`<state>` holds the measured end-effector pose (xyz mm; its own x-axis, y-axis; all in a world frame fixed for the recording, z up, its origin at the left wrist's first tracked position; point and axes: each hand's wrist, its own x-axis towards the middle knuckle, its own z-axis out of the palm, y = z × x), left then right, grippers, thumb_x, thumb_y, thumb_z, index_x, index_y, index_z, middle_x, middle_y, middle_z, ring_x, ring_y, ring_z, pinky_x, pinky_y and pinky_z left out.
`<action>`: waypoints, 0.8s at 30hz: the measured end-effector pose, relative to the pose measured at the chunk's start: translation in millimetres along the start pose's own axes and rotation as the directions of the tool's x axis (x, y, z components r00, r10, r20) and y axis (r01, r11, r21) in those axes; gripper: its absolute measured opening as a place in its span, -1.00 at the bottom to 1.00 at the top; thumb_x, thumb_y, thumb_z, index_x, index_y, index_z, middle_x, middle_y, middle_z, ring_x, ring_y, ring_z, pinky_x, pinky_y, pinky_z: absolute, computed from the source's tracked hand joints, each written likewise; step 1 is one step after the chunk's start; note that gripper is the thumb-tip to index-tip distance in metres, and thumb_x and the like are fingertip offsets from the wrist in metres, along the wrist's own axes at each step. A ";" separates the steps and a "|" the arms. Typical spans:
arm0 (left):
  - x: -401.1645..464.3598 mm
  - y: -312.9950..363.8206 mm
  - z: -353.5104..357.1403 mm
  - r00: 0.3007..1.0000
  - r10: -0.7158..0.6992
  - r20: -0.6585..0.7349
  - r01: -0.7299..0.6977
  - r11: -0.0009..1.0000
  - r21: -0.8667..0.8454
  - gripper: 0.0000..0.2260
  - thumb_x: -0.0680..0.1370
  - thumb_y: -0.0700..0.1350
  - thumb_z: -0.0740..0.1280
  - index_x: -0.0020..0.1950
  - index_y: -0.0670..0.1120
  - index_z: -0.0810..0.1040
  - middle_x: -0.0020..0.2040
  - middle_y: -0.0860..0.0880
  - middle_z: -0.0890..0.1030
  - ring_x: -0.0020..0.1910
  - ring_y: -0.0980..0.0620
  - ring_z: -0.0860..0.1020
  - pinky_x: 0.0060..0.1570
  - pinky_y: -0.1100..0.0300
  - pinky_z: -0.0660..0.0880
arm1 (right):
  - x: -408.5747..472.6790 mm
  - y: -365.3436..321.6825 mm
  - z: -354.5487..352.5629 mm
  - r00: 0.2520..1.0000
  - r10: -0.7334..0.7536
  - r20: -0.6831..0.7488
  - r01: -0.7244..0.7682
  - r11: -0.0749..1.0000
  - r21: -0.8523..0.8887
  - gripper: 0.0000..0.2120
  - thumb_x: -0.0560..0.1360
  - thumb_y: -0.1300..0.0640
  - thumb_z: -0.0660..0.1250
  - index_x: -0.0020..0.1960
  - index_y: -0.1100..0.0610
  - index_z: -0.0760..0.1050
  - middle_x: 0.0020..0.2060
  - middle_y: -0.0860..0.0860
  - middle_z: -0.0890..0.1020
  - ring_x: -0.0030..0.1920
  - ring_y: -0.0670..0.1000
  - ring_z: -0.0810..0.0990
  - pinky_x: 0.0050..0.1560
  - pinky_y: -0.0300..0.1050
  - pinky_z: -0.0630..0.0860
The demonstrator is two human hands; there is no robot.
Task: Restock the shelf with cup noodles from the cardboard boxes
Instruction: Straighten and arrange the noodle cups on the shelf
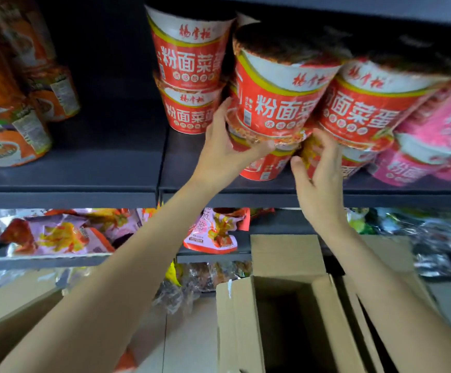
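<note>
A single wide-angle view from the person's head faces forward and slightly down, close to a dark shelf (84, 168) that fills the upper half. Both forearms reach in from 6 o'clock toward 12. An open cardboard box (286, 319) sits at 5 o'clock, directly beneath.

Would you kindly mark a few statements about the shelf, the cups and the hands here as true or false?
1. Both hands are on the red cup stack. True.
2. The left hand hangs idle by the box. False: it grips the stack's lower left side.
3. Pink cups stand right of the red ones. True.
4. The open cardboard box below is full of cups. False: no cups show in its dark interior.
5. The right hand is at the stack's base. True.
</note>
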<state>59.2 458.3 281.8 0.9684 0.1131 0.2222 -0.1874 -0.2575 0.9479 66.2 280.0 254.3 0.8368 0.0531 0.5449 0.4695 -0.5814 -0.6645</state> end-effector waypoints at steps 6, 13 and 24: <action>-1.4 -9.9 20.4 0.992 -0.007 -0.127 0.021 0.994 0.109 -0.14 0.36 0.16 0.50 0.53 0.01 0.13 0.46 0.03 0.27 0.38 0.08 0.34 0.35 0.02 0.37 | 18.0 7.7 13.3 0.989 0.099 0.113 -0.117 0.980 0.160 -0.32 0.47 0.09 0.30 0.51 0.07 0.09 0.44 0.00 0.28 0.44 -0.02 0.27 0.37 0.12 0.37; -14.2 -1.4 -0.7 0.988 -0.081 -0.131 0.082 0.997 -0.003 -0.21 0.39 0.14 0.48 0.51 0.08 0.16 0.36 0.16 0.42 0.28 0.23 0.43 0.24 0.24 0.41 | 1.6 -16.2 17.6 0.977 0.116 0.176 -0.158 0.956 0.248 -0.44 0.50 0.21 0.30 0.45 0.11 0.22 0.36 0.05 0.30 0.33 -0.03 0.39 0.29 0.01 0.46; -7.4 8.4 -23.5 0.975 -0.156 -0.157 0.173 0.979 0.105 -0.22 0.44 0.04 0.46 0.54 -0.06 0.12 0.41 0.00 0.40 0.36 0.06 0.39 0.32 0.11 0.37 | 38.5 -37.4 11.4 0.943 0.117 0.311 -0.150 0.985 0.084 -0.40 0.56 -0.03 0.28 0.51 0.07 0.14 0.41 0.06 0.34 0.28 0.09 0.48 0.23 0.13 0.48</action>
<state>46.6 477.9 293.4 0.9477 0.3015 0.1051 0.0014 -0.3331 0.9429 84.0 313.1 294.3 0.9317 0.2344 0.2774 0.3609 -0.5124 -0.7792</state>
